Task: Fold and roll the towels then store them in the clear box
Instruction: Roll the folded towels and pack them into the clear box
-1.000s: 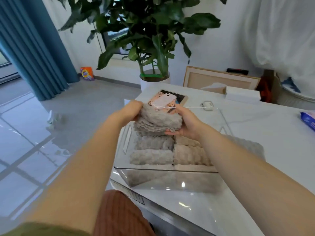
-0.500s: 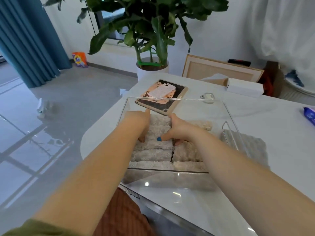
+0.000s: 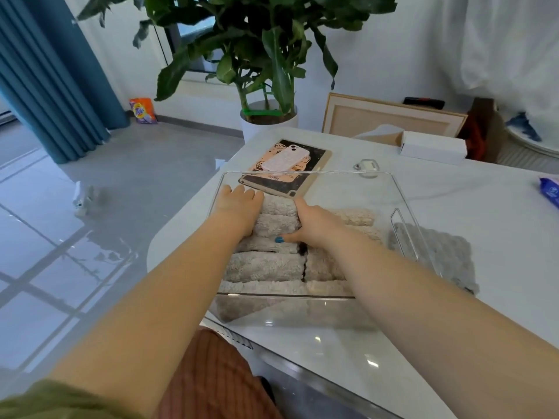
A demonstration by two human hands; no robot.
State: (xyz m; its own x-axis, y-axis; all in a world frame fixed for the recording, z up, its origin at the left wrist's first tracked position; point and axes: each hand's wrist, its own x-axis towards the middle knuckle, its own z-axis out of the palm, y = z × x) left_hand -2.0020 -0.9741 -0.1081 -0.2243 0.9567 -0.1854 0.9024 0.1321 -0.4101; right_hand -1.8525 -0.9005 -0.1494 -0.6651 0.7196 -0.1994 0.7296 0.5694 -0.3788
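**Left hand (image 3: 239, 210) and right hand (image 3: 316, 225) clasp a rolled towel (image 3: 276, 217) in the clear box (image 3: 296, 311)**

Grip: your left hand and right hand each curl down over one end of the rolled towel and hold it between them. It sits at the far end of the left row. Your fingertips are hidden, and your right thumb lies along the roll's near edge.

Nearest: the clear box stands at the near edge of the white table (image 3: 469, 213). Both your forearms reach in over its front wall.

In the box: stored rolls (image 3: 263, 267), grey-beige, lie crosswise in two rows side by side and press against one another. The held towel lies just behind those of the left row.

Beside the box: a flat grey towel (image 3: 447, 258), unrolled, lies on the table just outside the right wall.

Beyond the box: a tablet (image 3: 316, 160) has a pale phone (image 3: 286, 158) lying on it. Its near corner is seen through the far wall.

Further right: a white carton (image 3: 432, 146).

Farthest: a potted plant (image 3: 269, 116) stands past the table's end, and a blue curtain (image 3: 51, 86) hangs at the left.
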